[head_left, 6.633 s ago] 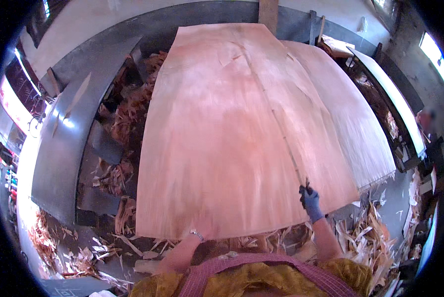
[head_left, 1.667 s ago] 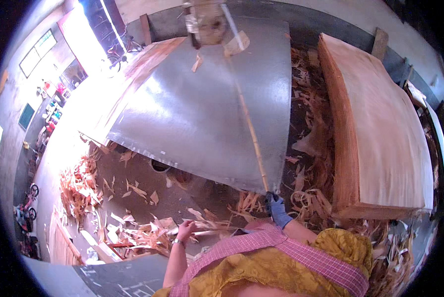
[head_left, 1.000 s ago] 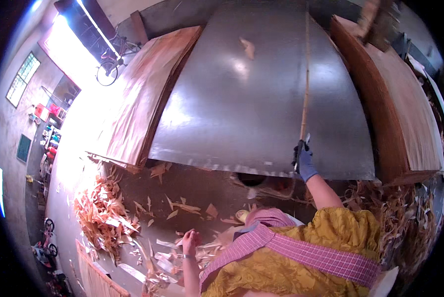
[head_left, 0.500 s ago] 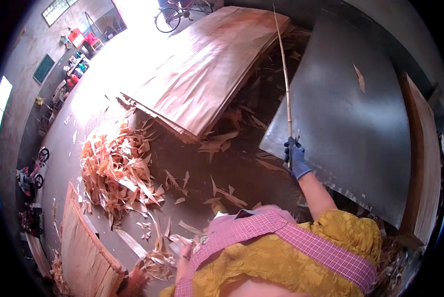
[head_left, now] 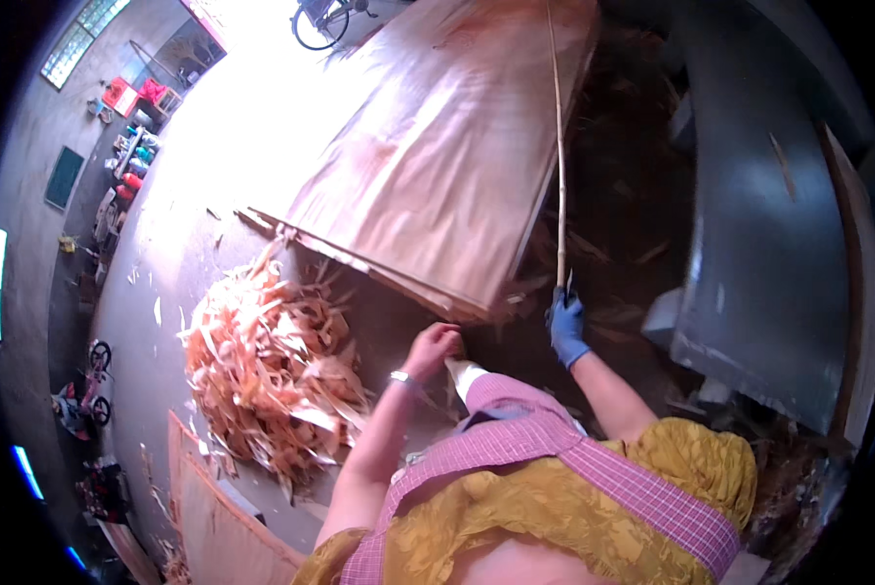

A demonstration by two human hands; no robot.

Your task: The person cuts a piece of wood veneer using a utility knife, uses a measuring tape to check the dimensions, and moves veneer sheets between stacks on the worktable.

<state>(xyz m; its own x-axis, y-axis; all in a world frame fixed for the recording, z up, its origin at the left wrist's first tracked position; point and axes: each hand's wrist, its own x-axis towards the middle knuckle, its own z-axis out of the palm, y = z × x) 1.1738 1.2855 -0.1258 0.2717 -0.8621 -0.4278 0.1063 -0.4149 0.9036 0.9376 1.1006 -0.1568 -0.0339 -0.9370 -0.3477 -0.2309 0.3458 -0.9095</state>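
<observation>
My right hand [head_left: 566,330], in a blue glove with dark fingertips, is closed around the lower end of a long thin bamboo stick [head_left: 560,185]. The stick points away from me, along the right edge of a stack of large thin wood veneer sheets [head_left: 428,175]. My bare left hand [head_left: 434,349], with a band at the wrist, is just short of the stack's near edge. Its fingers look bunched and are blurred, and nothing shows in them. Whether it touches the stack I cannot tell.
A heap of veneer scraps [head_left: 272,366] lies on the floor to the left. On the right stands a large grey metal sheet [head_left: 764,234] beside another wood stack [head_left: 852,283]. A curved veneer piece [head_left: 228,522] is at lower left. A bicycle [head_left: 320,21] stands at the far end.
I am closer to the veneer stack. My left hand has come up and forward from low beside my body. The stick has swung from over the metal sheet's edge to beside the stack.
</observation>
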